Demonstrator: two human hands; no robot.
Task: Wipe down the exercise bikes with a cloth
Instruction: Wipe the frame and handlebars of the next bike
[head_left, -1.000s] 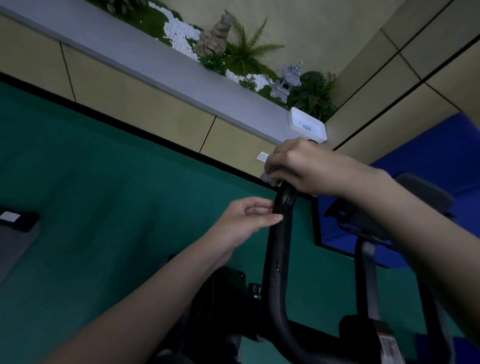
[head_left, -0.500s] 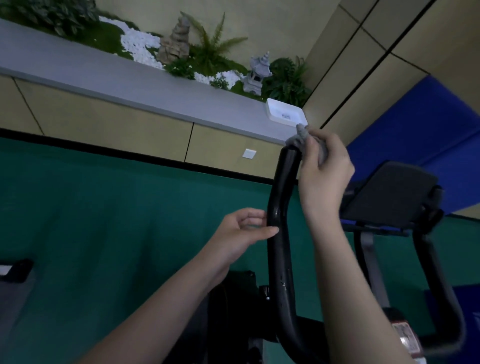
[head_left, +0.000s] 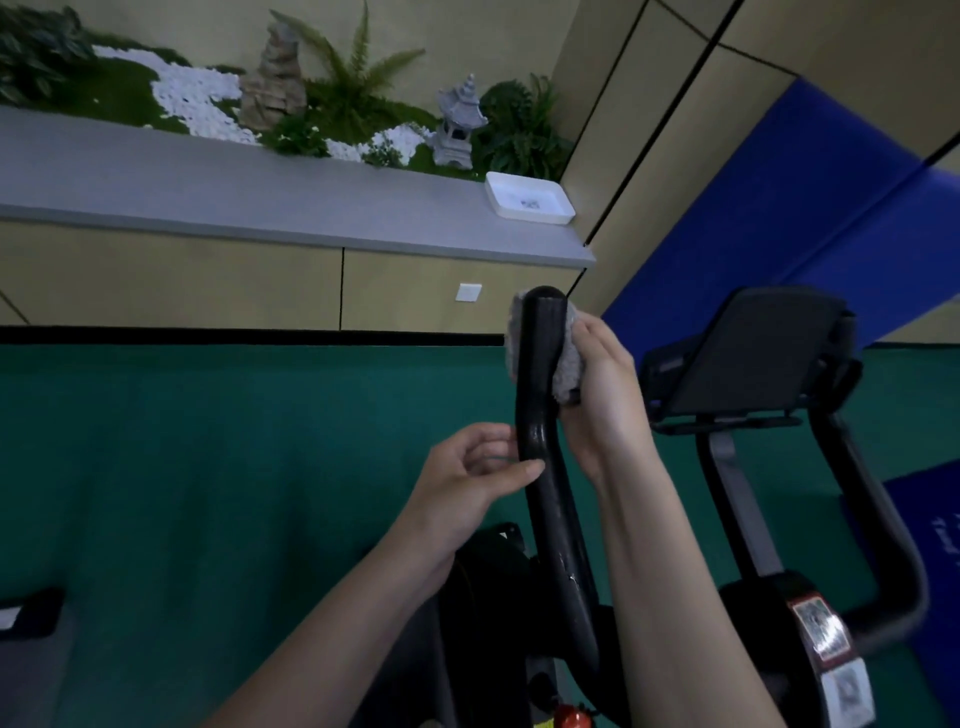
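The left hand (head_left: 467, 478) pinches the black handlebar (head_left: 550, 499) at its bend between thumb and curled fingers, apparently to steady it. Just above, the right hand (head_left: 602, 395) clasps the grey cloth (head_left: 569, 364) round the bar's upper end, likely so both sides get rubbed together. The tip stands free, with open room leftward over the green floor (head_left: 208, 467); the console (head_left: 753, 353) crowds the right, and the ledge (head_left: 260, 197) lies well beyond.

gym | exercise bike (head_left: 558, 519) | green floor (head_left: 208, 467) | blue mat (head_left: 810, 208)
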